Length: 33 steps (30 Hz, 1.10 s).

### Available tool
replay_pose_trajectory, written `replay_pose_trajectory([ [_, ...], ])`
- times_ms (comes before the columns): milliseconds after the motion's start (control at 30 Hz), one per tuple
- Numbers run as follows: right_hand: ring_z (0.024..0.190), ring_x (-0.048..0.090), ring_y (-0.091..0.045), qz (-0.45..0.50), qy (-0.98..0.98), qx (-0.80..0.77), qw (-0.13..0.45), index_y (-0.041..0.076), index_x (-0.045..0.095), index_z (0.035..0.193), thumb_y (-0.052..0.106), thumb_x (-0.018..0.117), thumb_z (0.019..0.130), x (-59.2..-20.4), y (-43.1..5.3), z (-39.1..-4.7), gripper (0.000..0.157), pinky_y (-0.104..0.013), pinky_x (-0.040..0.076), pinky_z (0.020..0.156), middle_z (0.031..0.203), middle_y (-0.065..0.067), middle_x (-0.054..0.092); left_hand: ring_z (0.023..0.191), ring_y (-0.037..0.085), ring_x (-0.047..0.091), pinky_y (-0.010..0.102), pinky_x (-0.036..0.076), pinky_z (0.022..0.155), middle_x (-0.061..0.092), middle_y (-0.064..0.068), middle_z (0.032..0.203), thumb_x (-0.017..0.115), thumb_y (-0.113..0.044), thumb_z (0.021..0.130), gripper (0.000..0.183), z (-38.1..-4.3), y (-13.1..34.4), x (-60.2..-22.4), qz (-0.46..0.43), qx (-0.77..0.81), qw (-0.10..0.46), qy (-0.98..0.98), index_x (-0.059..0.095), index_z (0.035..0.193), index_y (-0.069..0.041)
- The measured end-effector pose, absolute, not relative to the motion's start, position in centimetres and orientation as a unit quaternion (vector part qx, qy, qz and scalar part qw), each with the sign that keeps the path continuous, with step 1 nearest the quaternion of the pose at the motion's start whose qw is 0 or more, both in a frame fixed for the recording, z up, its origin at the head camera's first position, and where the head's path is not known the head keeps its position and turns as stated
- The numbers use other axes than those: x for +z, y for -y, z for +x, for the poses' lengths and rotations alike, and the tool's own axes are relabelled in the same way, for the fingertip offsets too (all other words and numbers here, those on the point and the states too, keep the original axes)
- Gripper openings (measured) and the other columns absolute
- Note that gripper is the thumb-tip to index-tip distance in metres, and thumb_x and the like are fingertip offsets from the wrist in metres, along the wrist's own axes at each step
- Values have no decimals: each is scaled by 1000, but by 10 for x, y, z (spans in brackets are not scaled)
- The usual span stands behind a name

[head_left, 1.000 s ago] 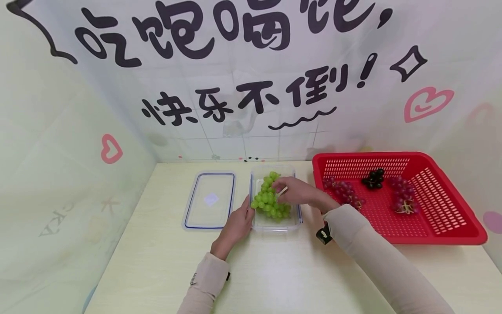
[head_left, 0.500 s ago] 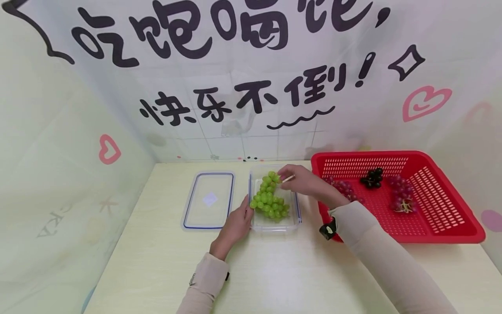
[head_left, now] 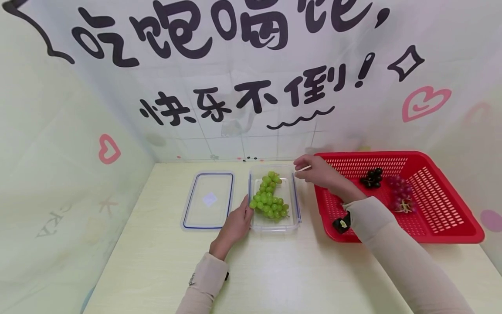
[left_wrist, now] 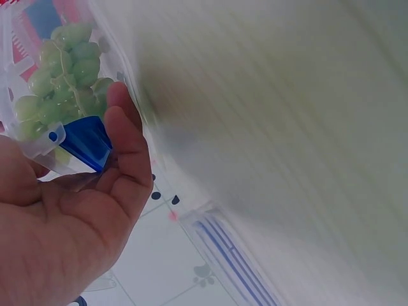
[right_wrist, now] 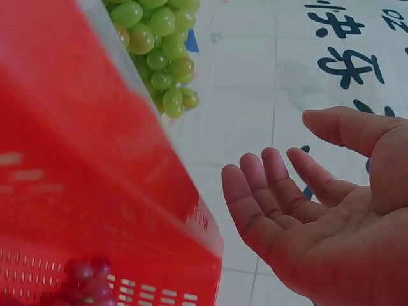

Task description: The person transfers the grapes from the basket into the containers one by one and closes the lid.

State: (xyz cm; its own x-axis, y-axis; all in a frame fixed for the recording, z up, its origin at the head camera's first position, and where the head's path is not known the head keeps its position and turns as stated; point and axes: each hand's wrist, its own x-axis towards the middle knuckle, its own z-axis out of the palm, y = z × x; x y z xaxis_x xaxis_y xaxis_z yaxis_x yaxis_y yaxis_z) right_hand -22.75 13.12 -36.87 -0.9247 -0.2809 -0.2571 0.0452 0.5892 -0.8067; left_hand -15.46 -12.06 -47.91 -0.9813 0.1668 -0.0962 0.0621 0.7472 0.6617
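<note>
A bunch of green grapes [head_left: 269, 201] lies in a clear plastic food container [head_left: 274, 227] at the table's middle. My left hand [head_left: 237, 222] holds the container's left side; in the left wrist view its fingers curl against a blue latch flap [left_wrist: 88, 141]. My right hand [head_left: 318, 173] is in the air by the container's back right corner, between it and the red basket. Seen from the right wrist, that hand [right_wrist: 319, 213] is spread with its fingers loosely bent and nothing in it.
A clear lid with a blue seal [head_left: 210, 218] lies left of the container. The red plastic basket [head_left: 443, 239] at right holds black grapes [head_left: 371, 178] and red grapes [head_left: 401, 192]; my right forearm hides part of it. A printed wall sheet [head_left: 235, 144] stands behind.
My right hand has left the green grapes and moved up and right towards the basket. The grapes stay in the container. My left hand keeps its place.
</note>
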Motion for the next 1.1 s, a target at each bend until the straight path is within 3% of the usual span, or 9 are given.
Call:
replay_pose_trajectory([
  [467, 102, 50, -27, -68, -894, -428, 115, 10, 51, 121, 15, 57, 88, -383, -168, -239, 34, -39, 48, 81, 116, -13, 53, 50, 14, 42, 30, 41, 64, 42, 3, 55, 23, -33, 99, 53, -155, 121, -481, 54, 357, 84, -929, 16, 144, -6],
  [1100, 107, 46, -33, -29, -906, -402, 131, 3, 43, 129, 16, 60, 86, -405, -217, -243, 48, -45, 45, 86, 124, -19, 46, 49, 14, 42, 29, 40, 55, 43, 3, 57, 22, -35, 99, 54, -154, 121, -480, 55, 360, 89, -927, 16, 144, -6],
])
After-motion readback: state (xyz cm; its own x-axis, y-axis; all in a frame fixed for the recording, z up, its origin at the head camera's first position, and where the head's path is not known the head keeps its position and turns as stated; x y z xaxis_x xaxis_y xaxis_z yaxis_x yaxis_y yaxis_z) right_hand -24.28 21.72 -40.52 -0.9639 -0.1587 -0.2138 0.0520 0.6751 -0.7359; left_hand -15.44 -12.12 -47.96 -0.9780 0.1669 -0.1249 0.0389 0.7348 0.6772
